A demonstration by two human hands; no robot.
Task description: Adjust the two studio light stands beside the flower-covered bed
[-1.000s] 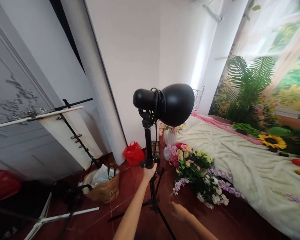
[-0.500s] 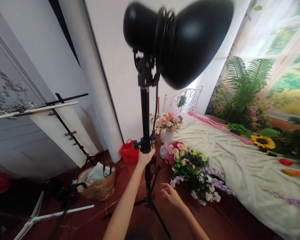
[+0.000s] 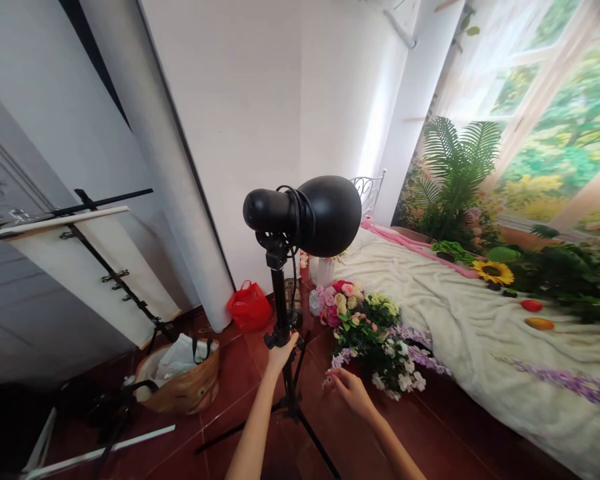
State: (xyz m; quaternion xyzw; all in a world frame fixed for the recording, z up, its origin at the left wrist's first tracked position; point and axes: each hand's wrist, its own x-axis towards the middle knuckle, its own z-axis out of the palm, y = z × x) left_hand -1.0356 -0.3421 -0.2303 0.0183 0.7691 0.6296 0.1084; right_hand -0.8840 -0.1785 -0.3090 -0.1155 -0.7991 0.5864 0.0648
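A black studio lamp [image 3: 330, 215] with a cable looped round its neck tops a black tripod stand [image 3: 279, 300]. Wrapped round the stand's pole, just below a clamp collar, is my left hand [image 3: 282, 353]. My right hand [image 3: 349, 392] is held in the air to the right of the stand, touching neither it nor the flowers. Its fingers are bent and drawn together near the tips; whether something small is between them is too unclear to tell. Colourful artificial flowers [image 3: 365, 320] lie beyond my right hand, on the floor beside the bed.
On the right stands a bed with a cream blanket [image 3: 460, 307], a sunflower [image 3: 493, 271] and greenery. A red bag [image 3: 250, 307] and a woven basket [image 3: 180, 387] stand on the floor at left. Behind them are a white roll [image 3: 165, 167] and a backdrop stand [image 3: 110, 267].
The lamp head has dropped much lower and looks smaller, and my left hand has moved down with the collar. My right hand's fingers have drawn closer together. The view has shifted right.
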